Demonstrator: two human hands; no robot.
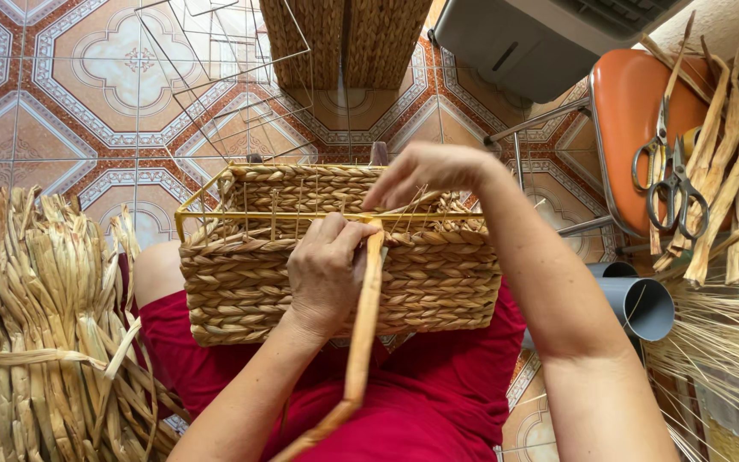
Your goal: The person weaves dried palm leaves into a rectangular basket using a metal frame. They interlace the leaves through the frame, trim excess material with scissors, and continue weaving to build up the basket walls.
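A rectangular woven basket (438, 282) on a yellow wire frame rests on my lap, over red clothing. My left hand (325, 272) presses on the near rim and grips a long flat tan strand (361, 342) that runs down toward my knees. My right hand (425, 175) reaches over the rim into the basket, fingers pinched on the strand's upper end at the wire (301, 216). The inside of the basket is partly hidden by my hands.
A bundle of dried strands (44, 325) lies at my left. An orange chair (635, 111) at right holds two pairs of scissors (673, 184) and more strands. A grey pipe (643, 304), thin straw, an empty wire frame (224, 77) and woven baskets (344, 38) stand around on patterned tiles.
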